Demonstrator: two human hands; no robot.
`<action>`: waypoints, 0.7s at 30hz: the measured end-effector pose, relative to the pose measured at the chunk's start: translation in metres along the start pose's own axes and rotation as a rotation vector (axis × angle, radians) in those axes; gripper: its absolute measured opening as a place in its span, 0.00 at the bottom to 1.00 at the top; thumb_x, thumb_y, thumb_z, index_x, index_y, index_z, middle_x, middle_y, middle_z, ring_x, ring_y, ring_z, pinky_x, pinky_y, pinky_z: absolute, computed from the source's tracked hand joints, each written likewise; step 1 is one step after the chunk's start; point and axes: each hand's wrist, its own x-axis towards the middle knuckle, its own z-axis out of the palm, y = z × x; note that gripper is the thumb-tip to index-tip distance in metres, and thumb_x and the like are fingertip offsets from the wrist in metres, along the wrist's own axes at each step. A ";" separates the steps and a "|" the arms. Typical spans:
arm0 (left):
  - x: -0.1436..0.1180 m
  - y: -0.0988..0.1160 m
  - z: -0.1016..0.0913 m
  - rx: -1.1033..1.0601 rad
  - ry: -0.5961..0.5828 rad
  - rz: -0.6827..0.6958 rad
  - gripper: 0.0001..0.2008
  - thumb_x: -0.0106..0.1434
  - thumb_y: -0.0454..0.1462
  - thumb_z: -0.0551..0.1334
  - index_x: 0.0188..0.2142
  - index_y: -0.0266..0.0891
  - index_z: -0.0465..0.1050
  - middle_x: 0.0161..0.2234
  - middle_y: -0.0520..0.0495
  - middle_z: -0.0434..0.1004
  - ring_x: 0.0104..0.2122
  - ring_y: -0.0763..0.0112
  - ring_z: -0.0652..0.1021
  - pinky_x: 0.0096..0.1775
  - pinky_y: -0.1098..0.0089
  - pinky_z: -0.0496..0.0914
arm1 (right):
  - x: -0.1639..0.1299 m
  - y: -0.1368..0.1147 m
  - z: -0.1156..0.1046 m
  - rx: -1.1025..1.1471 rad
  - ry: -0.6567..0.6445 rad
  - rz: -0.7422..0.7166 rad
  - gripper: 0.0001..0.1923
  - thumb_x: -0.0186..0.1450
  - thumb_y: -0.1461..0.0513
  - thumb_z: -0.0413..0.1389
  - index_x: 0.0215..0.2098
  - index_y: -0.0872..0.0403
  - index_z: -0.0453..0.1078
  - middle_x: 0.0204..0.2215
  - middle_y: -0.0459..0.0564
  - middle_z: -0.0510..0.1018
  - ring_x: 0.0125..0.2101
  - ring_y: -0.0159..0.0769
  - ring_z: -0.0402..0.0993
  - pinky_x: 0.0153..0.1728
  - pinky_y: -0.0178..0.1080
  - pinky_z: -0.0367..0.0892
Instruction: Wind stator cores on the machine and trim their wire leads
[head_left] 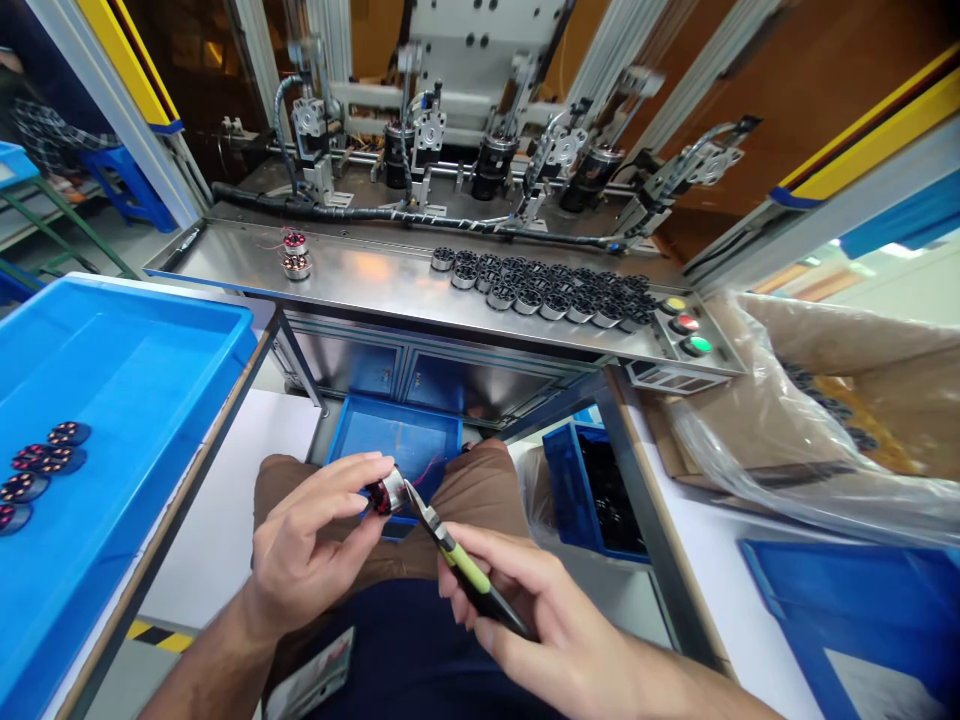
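wound stator (387,492) lower centre of frame, pinched in left hand (311,545) fingertips over the lap | right hand (540,610) closed on wire cutters (457,560), tips touching stator's right edge | step, judged: trimming lead wire | next needs blade seated on red wire (429,468), stator steady

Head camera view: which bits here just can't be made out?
- Small wound part: mostly covered by the left hand fingers.
- Cutter tips: too small to tell if they touch a wire.
- Cardboard box contents: blurred by plastic wrap.
- Right blue tray: cut off by the frame edge.
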 end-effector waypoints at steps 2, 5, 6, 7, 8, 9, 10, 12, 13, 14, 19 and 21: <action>0.000 0.000 0.000 0.005 -0.001 -0.003 0.33 0.52 0.19 0.68 0.53 0.44 0.65 0.50 0.41 0.82 0.49 0.55 0.82 0.48 0.51 0.80 | 0.001 -0.001 0.000 -0.007 0.002 0.012 0.34 0.60 0.72 0.54 0.64 0.50 0.62 0.36 0.49 0.76 0.32 0.30 0.74 0.36 0.35 0.73; -0.001 0.000 0.000 0.008 0.000 0.007 0.33 0.52 0.19 0.68 0.53 0.43 0.65 0.50 0.40 0.82 0.48 0.55 0.83 0.48 0.51 0.80 | 0.005 -0.004 0.000 -0.041 0.016 0.002 0.32 0.60 0.71 0.53 0.63 0.51 0.64 0.34 0.48 0.76 0.30 0.29 0.73 0.34 0.34 0.72; -0.001 0.000 0.000 0.013 -0.001 0.009 0.33 0.52 0.19 0.68 0.53 0.42 0.65 0.50 0.40 0.82 0.48 0.55 0.82 0.48 0.50 0.80 | 0.006 -0.005 0.000 -0.066 0.021 -0.009 0.31 0.60 0.71 0.53 0.62 0.52 0.66 0.33 0.47 0.75 0.30 0.29 0.72 0.33 0.33 0.71; -0.001 0.000 0.000 0.022 -0.003 0.012 0.33 0.52 0.18 0.68 0.53 0.41 0.65 0.49 0.39 0.82 0.49 0.55 0.82 0.48 0.50 0.80 | 0.007 -0.005 0.000 -0.097 0.026 -0.018 0.30 0.60 0.71 0.53 0.60 0.52 0.68 0.32 0.46 0.75 0.29 0.28 0.71 0.33 0.32 0.70; -0.001 0.000 0.000 0.035 -0.006 0.019 0.33 0.51 0.18 0.68 0.54 0.41 0.65 0.49 0.39 0.82 0.49 0.55 0.82 0.49 0.50 0.80 | 0.008 -0.006 0.000 -0.129 0.031 -0.024 0.29 0.60 0.72 0.52 0.59 0.52 0.69 0.30 0.46 0.74 0.29 0.28 0.70 0.32 0.32 0.69; -0.002 -0.001 0.000 0.052 -0.009 0.027 0.33 0.51 0.18 0.68 0.54 0.40 0.65 0.49 0.38 0.82 0.49 0.55 0.82 0.49 0.50 0.80 | 0.009 -0.005 -0.001 -0.158 0.039 -0.021 0.29 0.59 0.72 0.52 0.58 0.53 0.70 0.30 0.45 0.74 0.29 0.28 0.70 0.32 0.32 0.69; -0.001 -0.002 0.000 0.071 -0.014 0.035 0.33 0.51 0.18 0.68 0.54 0.40 0.65 0.49 0.38 0.82 0.50 0.55 0.82 0.49 0.51 0.80 | 0.009 -0.005 -0.001 -0.180 0.048 -0.008 0.29 0.59 0.72 0.52 0.58 0.53 0.69 0.29 0.45 0.74 0.29 0.29 0.70 0.33 0.32 0.69; -0.001 -0.003 0.001 0.110 -0.019 0.053 0.33 0.52 0.19 0.68 0.55 0.41 0.66 0.49 0.38 0.83 0.50 0.55 0.82 0.49 0.52 0.80 | 0.009 -0.002 -0.003 -0.198 0.073 0.049 0.31 0.59 0.71 0.53 0.60 0.53 0.67 0.30 0.45 0.74 0.30 0.29 0.70 0.34 0.33 0.69; -0.001 -0.004 0.001 0.123 -0.016 0.058 0.33 0.52 0.20 0.68 0.55 0.41 0.66 0.49 0.39 0.83 0.50 0.55 0.82 0.49 0.52 0.80 | 0.009 -0.001 -0.004 -0.194 0.084 0.082 0.31 0.59 0.71 0.53 0.61 0.54 0.66 0.32 0.45 0.75 0.30 0.29 0.71 0.35 0.33 0.69; -0.001 -0.004 0.000 0.135 -0.011 0.058 0.34 0.53 0.20 0.68 0.56 0.42 0.66 0.49 0.39 0.83 0.49 0.55 0.82 0.49 0.53 0.80 | 0.009 0.001 -0.005 -0.188 0.094 0.106 0.32 0.59 0.70 0.53 0.62 0.54 0.65 0.34 0.47 0.76 0.31 0.30 0.71 0.36 0.34 0.70; -0.009 -0.004 -0.010 0.238 0.015 -0.061 0.33 0.56 0.24 0.68 0.60 0.44 0.69 0.51 0.41 0.81 0.49 0.59 0.81 0.52 0.59 0.78 | 0.013 0.014 -0.008 -0.282 0.059 0.144 0.31 0.59 0.69 0.54 0.62 0.55 0.67 0.36 0.50 0.78 0.35 0.35 0.76 0.41 0.40 0.73; -0.018 -0.005 -0.019 0.200 0.043 -0.223 0.28 0.59 0.27 0.68 0.57 0.46 0.73 0.52 0.41 0.79 0.50 0.59 0.81 0.52 0.62 0.77 | 0.024 0.015 -0.011 -0.421 0.055 0.115 0.31 0.58 0.69 0.54 0.61 0.55 0.68 0.40 0.52 0.80 0.41 0.40 0.77 0.48 0.45 0.72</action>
